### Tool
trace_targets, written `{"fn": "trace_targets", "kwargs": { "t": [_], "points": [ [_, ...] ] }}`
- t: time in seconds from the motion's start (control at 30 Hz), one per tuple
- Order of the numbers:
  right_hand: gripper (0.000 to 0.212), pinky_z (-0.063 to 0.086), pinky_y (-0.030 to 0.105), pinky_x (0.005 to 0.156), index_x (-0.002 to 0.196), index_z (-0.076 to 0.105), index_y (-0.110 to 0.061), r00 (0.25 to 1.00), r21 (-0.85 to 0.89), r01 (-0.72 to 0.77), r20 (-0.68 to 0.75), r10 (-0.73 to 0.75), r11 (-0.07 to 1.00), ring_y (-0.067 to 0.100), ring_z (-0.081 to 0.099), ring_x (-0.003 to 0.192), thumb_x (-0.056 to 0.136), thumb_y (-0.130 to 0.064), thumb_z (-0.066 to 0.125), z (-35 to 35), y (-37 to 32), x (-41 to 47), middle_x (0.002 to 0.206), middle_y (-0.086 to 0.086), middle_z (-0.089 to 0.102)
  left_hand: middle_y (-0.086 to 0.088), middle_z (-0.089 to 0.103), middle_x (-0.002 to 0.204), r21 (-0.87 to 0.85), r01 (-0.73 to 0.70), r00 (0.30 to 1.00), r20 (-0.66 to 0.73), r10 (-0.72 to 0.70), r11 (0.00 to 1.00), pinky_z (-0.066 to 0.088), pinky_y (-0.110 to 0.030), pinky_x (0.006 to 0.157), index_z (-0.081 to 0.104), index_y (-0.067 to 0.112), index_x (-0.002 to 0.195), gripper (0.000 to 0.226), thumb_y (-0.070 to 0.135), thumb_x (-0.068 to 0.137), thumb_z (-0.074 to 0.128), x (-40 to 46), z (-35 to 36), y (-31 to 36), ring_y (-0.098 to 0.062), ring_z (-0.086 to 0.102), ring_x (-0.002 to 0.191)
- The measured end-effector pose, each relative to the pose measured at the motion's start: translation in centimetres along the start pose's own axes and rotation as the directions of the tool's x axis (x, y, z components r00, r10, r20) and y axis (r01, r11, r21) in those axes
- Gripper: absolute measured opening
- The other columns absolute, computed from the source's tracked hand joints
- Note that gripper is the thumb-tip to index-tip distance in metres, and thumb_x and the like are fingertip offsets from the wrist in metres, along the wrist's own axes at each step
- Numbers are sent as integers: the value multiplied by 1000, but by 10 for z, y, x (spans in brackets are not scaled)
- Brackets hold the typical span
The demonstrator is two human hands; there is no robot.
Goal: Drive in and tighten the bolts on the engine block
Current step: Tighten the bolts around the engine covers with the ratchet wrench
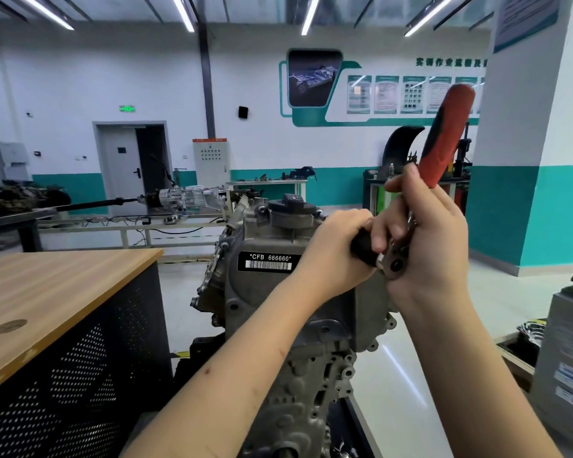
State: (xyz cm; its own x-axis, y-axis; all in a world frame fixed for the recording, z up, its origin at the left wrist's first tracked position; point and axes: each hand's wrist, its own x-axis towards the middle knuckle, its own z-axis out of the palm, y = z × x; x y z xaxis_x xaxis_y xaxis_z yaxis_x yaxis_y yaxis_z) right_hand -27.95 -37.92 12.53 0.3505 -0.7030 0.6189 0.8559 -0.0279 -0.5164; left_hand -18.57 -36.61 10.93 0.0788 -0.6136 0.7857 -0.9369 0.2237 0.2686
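The grey engine block (278, 312) stands upright in the middle, with a black label reading CFB 666660 on its upper face. A ratchet wrench with a red and black handle (447, 137) points up and to the right. Its metal head (396, 264) sits by the block's upper right edge. My right hand (434, 239) grips the wrench's metal shank just below the handle. My left hand (338, 246) is curled round a black socket or extension (364, 247) at the ratchet head. The bolt under the socket is hidden.
A wooden-topped bench (47, 292) with perforated black sides stands close on the left. A grey box (569, 352) and a crate sit at the right. A gearbox with shaft (179, 196) rests on a stand behind; a white-and-teal pillar (523, 180) rises at right.
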Motion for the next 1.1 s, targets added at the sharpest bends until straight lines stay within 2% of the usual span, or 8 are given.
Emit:
{"fn": "trace_targets", "kwargs": {
  "t": [0.13,0.23,0.33,0.5,0.63,0.87,1.0,1.1],
  "points": [
    [40,30,20,46,53,56,-18,995,112,2,-100,10,994,13,33,30,93,-19,51,3,3,-1,38,-4,32,-7,50,68,-163,22,970,-234,-61,986,30,-13,65,49,5,68,12,3,74,59,-10,10,4,-10,35,70],
    [33,31,22,47,60,53,-16,994,120,-1,-111,14,993,12,34,30,93,-20,52,2,4,0,38,-4,33,-4,52,67,-151,17,967,-248,-54,988,29,-13,67,53,3,67,12,14,71,53,-8,12,4,-15,40,73],
    [39,31,19,44,55,54,-17,997,71,1,-73,5,997,13,34,29,94,-17,50,1,4,-1,37,-4,32,16,34,61,-50,-30,976,-219,19,998,28,-7,66,37,20,61,18,15,73,50,-7,10,1,-15,34,69],
    [39,32,17,42,53,55,-15,999,40,-32,-28,33,999,12,34,27,91,-19,50,-2,5,-3,34,-5,31,10,31,61,63,-82,972,-215,94,995,21,-20,58,34,19,62,19,14,72,50,-7,12,-3,-16,34,66],
    [31,32,21,47,58,52,-14,994,141,-60,-79,71,988,11,34,29,86,-27,53,-1,2,-1,35,-5,32,14,28,59,-46,-45,975,-220,34,998,26,-12,60,21,29,58,33,18,70,49,-6,12,2,-17,32,66],
    [25,33,21,48,58,50,-14,996,158,-47,-74,59,986,11,35,29,77,-29,59,-3,3,-4,36,-5,33,16,29,61,-46,-42,978,-208,32,998,27,-9,62,21,31,59,43,9,73,55,-8,12,1,-17,31,68],
    [45,33,17,43,46,57,-20,999,78,-16,-42,20,997,12,35,28,91,-21,50,-3,6,-7,35,-5,32,14,29,61,30,-50,981,-186,55,998,26,-16,60,32,20,61,20,18,74,47,-9,11,-2,-18,35,68],
    [45,34,15,40,48,58,-20,1000,34,15,1,-15,999,12,34,28,92,-20,51,-1,6,-11,35,-5,33,16,25,59,51,-64,970,-231,74,997,19,-24,58,28,22,59,23,18,76,43,-11,12,-3,-18,33,64]
  ]
}}
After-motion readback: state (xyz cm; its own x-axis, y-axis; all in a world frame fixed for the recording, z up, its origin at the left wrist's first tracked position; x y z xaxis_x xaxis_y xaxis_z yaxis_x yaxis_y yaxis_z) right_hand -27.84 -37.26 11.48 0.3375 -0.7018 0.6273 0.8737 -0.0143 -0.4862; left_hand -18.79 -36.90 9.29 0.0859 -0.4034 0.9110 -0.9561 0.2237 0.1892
